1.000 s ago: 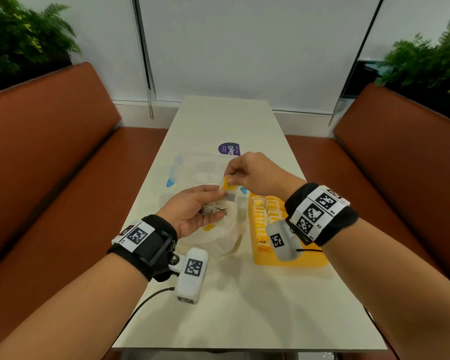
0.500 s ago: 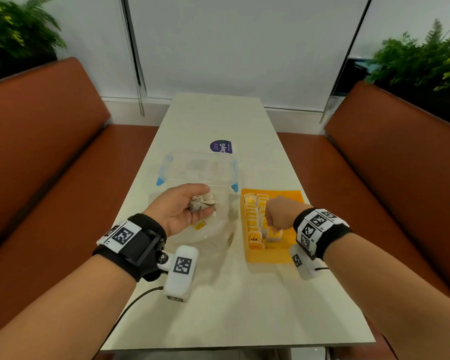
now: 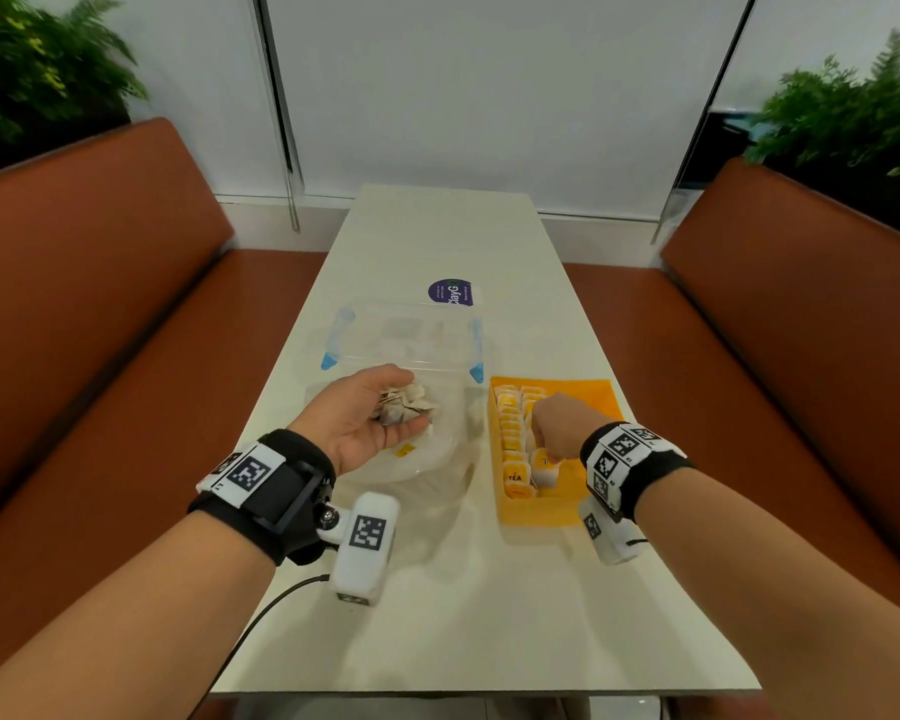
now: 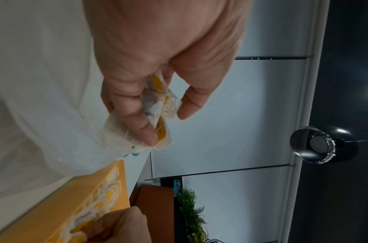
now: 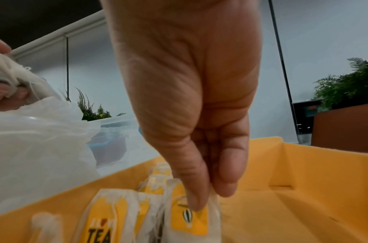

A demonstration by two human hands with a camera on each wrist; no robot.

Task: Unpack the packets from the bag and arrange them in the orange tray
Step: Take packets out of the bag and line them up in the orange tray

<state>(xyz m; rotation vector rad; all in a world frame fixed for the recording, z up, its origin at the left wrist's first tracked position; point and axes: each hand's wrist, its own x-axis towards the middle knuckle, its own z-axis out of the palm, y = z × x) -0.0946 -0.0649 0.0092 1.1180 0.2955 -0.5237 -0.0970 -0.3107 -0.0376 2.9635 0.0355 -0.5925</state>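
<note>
My left hand (image 3: 380, 413) is palm up over the crumpled clear plastic bag (image 3: 437, 449), its fingers curled round a small bunch of tea packets (image 3: 405, 404) (image 4: 158, 106). The orange tray (image 3: 591, 394) lies to the right, with rows of white-and-yellow tea packets (image 3: 513, 423) standing along its left side. My right hand (image 3: 554, 426) reaches down into the tray and pinches one tea packet (image 5: 191, 217) between thumb and fingers (image 5: 229, 164), holding it upright next to the packets in the row.
A clear lidded box with blue clips (image 3: 404, 337) sits behind the bag, and a purple sticker (image 3: 450, 293) beyond it. The right half of the tray floor (image 5: 293, 205) is bare orange. Brown benches flank the white table (image 3: 489, 615).
My right hand took a packet from the left hand, carried it right and down, and now holds it inside the tray. The left hand stayed over the bag.
</note>
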